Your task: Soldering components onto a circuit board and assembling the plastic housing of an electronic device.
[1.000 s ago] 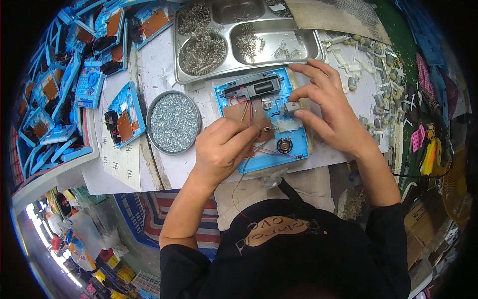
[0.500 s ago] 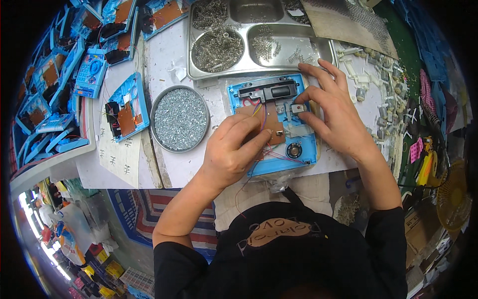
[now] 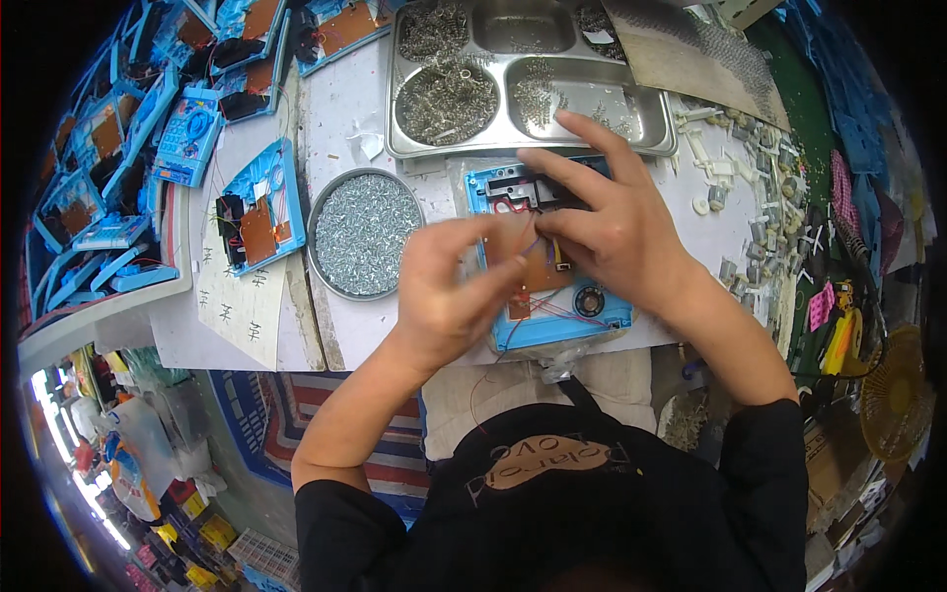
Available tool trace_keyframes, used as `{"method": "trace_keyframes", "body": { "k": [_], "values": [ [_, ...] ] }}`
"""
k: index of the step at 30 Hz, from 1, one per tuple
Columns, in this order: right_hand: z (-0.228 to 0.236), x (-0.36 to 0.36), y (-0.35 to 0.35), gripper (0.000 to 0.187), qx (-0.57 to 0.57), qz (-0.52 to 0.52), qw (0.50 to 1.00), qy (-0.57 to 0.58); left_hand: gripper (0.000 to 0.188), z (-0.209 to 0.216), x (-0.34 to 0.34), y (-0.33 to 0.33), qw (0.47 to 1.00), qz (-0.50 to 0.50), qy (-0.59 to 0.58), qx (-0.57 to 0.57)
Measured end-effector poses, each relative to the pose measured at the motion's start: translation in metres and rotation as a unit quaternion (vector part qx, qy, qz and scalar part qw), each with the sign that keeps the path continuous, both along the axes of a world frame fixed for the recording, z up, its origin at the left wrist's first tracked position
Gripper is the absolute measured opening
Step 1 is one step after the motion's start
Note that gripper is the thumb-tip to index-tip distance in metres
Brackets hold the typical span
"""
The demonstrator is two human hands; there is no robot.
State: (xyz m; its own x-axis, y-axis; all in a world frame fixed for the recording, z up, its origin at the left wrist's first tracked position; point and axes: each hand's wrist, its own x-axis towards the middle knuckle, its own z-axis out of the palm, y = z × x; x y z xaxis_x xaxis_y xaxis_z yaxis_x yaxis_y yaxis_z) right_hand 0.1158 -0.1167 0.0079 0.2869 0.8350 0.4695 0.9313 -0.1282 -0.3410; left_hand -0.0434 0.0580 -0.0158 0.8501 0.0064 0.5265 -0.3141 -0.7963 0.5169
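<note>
On the table before me lies an open blue plastic housing (image 3: pixel 616 314) with a brown circuit board (image 3: pixel 541 274), thin coloured wires and a round black speaker (image 3: pixel 589 301). My right hand (image 3: pixel 626 232) covers its right side; thumb and index finger close near the wires at the board, the other fingers stretch toward the steel tray. What lies between the fingertips is hidden. My left hand (image 3: pixel 444 296), smeared by motion, hovers over the housing's left side, its fingertips near the same wires. A black part (image 3: pixel 508 189) at the housing's top shows partly.
A round dish of small screws (image 3: pixel 363 235) stands to the left. Behind is a compartmented steel tray (image 3: pixel 533 148) with springs. Small motors with white parts (image 3: pixel 779 212) lie at right. Another blue housing (image 3: pixel 286 197) and a heap of similar ones (image 3: pixel 182 138) are at left.
My right hand has moved left from the small motor at the housing's right side to the wires in the middle. My left hand has shifted slightly left and blurred. The view has moved slightly.
</note>
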Motion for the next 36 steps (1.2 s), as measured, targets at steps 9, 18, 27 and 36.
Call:
{"method": "trace_keyframes", "body": {
  "k": [9, 18, 27, 36],
  "values": [
    [-0.003, 0.009, -0.027, 0.017, 0.037, -0.086, 0.979, 0.183, 0.029, 0.042, 0.013, -0.038, 0.965, 0.196, -0.142, -0.101],
    [-0.009, 0.018, -0.034, 0.013, 0.109, -0.075, 0.942, 0.308, 0.025, 0.036, 0.063, -0.046, 0.974, 0.026, 0.133, -0.183],
    [-0.015, 0.021, -0.038, 0.014, 0.089, -0.056, 0.931, 0.349, 0.012, 0.037, 0.061, -0.043, 0.942, 0.055, 0.188, -0.272],
    [-0.015, 0.016, -0.035, 0.014, 0.099, -0.054, 0.933, 0.342, 0.010, 0.039, 0.055, -0.045, 0.935, 0.074, 0.206, -0.278]
  ]
}}
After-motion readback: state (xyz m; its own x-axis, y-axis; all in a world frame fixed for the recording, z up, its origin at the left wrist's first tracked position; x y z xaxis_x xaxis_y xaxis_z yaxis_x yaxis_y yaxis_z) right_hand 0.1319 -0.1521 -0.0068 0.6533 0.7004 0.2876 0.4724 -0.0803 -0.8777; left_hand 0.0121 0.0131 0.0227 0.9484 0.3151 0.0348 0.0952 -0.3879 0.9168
